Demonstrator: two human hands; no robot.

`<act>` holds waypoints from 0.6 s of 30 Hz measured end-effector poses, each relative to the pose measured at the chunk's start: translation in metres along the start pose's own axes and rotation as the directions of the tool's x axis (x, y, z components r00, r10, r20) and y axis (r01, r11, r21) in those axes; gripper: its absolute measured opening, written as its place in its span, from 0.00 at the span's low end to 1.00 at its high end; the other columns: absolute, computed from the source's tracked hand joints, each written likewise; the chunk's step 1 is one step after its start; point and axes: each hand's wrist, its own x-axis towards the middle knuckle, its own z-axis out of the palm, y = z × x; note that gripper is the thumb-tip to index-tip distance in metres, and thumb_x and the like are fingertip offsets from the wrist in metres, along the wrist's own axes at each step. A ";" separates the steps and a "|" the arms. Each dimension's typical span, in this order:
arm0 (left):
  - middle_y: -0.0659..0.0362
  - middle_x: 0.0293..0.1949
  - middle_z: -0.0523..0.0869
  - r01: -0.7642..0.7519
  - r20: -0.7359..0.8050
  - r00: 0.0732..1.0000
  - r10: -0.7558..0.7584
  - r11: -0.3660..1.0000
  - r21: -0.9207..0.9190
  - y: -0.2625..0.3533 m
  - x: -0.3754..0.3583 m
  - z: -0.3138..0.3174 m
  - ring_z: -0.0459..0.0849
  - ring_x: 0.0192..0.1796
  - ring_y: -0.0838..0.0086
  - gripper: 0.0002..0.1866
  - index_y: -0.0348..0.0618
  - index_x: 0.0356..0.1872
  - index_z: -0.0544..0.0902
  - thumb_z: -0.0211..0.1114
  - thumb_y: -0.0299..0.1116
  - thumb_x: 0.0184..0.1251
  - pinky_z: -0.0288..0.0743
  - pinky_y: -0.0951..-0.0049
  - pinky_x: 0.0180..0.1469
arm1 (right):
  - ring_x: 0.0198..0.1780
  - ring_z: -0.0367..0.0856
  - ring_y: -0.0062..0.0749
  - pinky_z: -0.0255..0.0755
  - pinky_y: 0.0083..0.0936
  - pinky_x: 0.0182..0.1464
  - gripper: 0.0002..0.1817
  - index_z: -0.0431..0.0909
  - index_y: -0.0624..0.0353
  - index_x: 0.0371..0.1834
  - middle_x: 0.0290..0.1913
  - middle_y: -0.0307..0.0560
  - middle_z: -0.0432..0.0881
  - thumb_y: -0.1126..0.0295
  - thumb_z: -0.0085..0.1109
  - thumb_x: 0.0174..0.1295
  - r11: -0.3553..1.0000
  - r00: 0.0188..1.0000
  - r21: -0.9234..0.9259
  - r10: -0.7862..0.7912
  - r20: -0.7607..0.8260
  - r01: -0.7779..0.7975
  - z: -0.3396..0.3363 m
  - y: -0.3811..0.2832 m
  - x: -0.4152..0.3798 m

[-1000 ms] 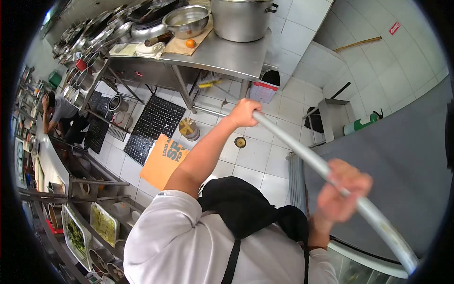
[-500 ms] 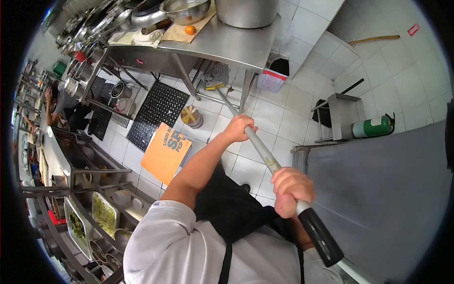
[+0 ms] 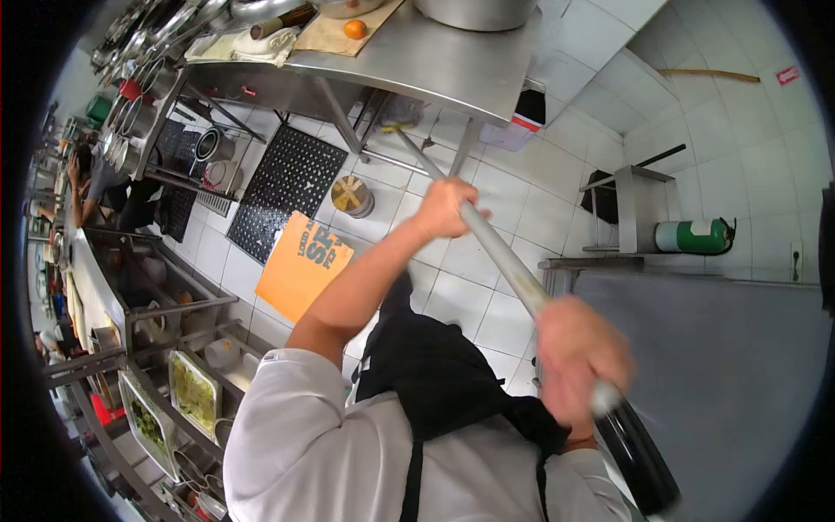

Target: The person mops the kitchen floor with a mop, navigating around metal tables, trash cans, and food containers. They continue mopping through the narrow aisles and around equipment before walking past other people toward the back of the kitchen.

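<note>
A long mop (image 3: 507, 254) slants across the view, its pale pole ending in a black grip at the lower right. My left hand (image 3: 448, 208) is wrapped round the middle of the pole. Nearer the black grip, my right hand (image 3: 583, 357) is closed round the pole, blurred by motion. The grey mop head (image 3: 401, 113), with a yellow clamp, rests low under the steel table (image 3: 417, 70), behind its lower rail. White floor tiles (image 3: 457, 300) lie beneath the pole.
An orange box (image 3: 300, 265), a round tin (image 3: 352, 197) and a black mat (image 3: 287, 187) are on the floor at left. A white bin (image 3: 513, 130) stands by the table. At right are a green extinguisher (image 3: 694, 236) and a grey surface (image 3: 696, 365). Another person (image 3: 109, 187) is far left.
The mop pole's grip end and my right hand have moved right and down. My left hand has shifted slightly right and up. The mop head sits farther under the table.
</note>
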 end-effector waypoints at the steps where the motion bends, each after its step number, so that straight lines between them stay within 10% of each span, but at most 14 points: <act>1: 0.53 0.17 0.76 -0.051 0.002 0.999 0.052 0.995 -0.089 0.020 -0.004 0.001 0.78 0.24 0.53 0.18 0.45 0.15 0.74 0.77 0.39 0.46 0.71 0.58 0.27 | 0.23 0.82 0.37 0.81 0.34 0.31 0.04 0.75 0.59 0.23 0.21 0.44 0.81 0.79 0.59 0.51 0.987 0.993 0.114 -0.114 0.023 0.111 -0.008 -0.014 0.005; 5: 0.55 0.15 0.74 -0.148 -0.005 0.988 0.153 0.945 -0.291 0.055 -0.014 0.008 0.76 0.20 0.55 0.17 0.46 0.14 0.73 0.76 0.35 0.46 0.69 0.60 0.24 | 0.14 0.72 0.23 0.71 0.23 0.19 0.13 0.67 0.52 0.18 0.14 0.35 0.74 0.73 0.57 0.60 0.810 0.903 0.417 -0.424 -0.067 0.412 0.000 -0.048 0.032; 11: 0.56 0.21 0.81 -0.156 -0.051 0.987 0.150 0.975 -0.159 -0.052 0.001 0.016 0.83 0.29 0.55 0.11 0.48 0.19 0.78 0.73 0.34 0.47 0.76 0.59 0.33 | 0.16 0.73 0.35 0.70 0.32 0.22 0.06 0.70 0.60 0.21 0.16 0.44 0.74 0.83 0.55 0.45 0.931 0.931 0.073 -0.351 -0.104 0.359 0.048 0.023 0.012; 16: 0.51 0.33 0.85 0.134 -0.093 0.989 -0.118 0.975 0.178 -0.132 -0.007 0.025 0.84 0.39 0.50 0.12 0.44 0.26 0.80 0.76 0.35 0.49 0.77 0.56 0.43 | 0.29 0.83 0.42 0.82 0.41 0.47 0.06 0.71 0.63 0.22 0.23 0.49 0.77 0.84 0.58 0.47 0.955 0.979 0.223 -0.204 0.023 0.194 0.095 0.135 -0.036; 18: 0.51 0.35 0.85 0.146 -0.101 0.988 -0.121 0.944 0.296 -0.132 -0.026 0.028 0.85 0.41 0.49 0.13 0.44 0.28 0.81 0.77 0.38 0.50 0.78 0.55 0.46 | 0.26 0.79 0.41 0.79 0.37 0.42 0.07 0.70 0.63 0.20 0.22 0.48 0.76 0.84 0.58 0.48 0.962 0.981 0.207 -0.190 0.028 0.180 0.093 0.132 -0.044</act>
